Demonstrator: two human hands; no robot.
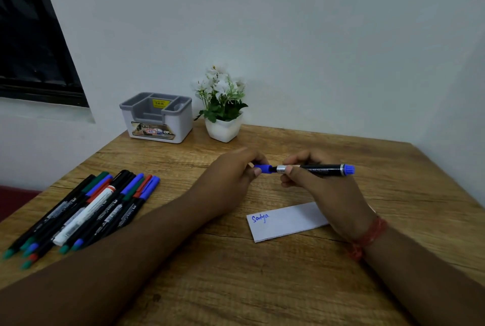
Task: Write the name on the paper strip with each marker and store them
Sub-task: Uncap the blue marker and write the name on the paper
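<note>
The person is holding a blue marker (317, 169) level above the wooden table (262, 286), beyond the paper strip (286, 220), which is lying flat and already carrying a name in blue ink at its left end. The right hand (322, 191) is gripping the black barrel, thumb and fingers curled round it near the silver collar. The left hand (236, 176) is pinching the blue cap (263, 168) at the marker's writing end. The cap appears to be meeting the collar, though whether it is fully seated cannot be told from this angle.

Judged risks from here:
- The cap is possibly being pressed on crooked or only partway; a loose cap would be leaving the nib to dry out or to slip free when stored.
- An exposed nib, if the cap is in fact coming off, could be marking the fingers or the table.
- The right wrist is hovering over the strip's right end; dragging it could be smearing the fresh ink or shifting the strip.

The grey desk organiser (157, 118) is standing well beyond the strip to the left, beside a potted white flower (223, 105). The pile of remaining markers (86, 210) is lying far left of the strip.
</note>
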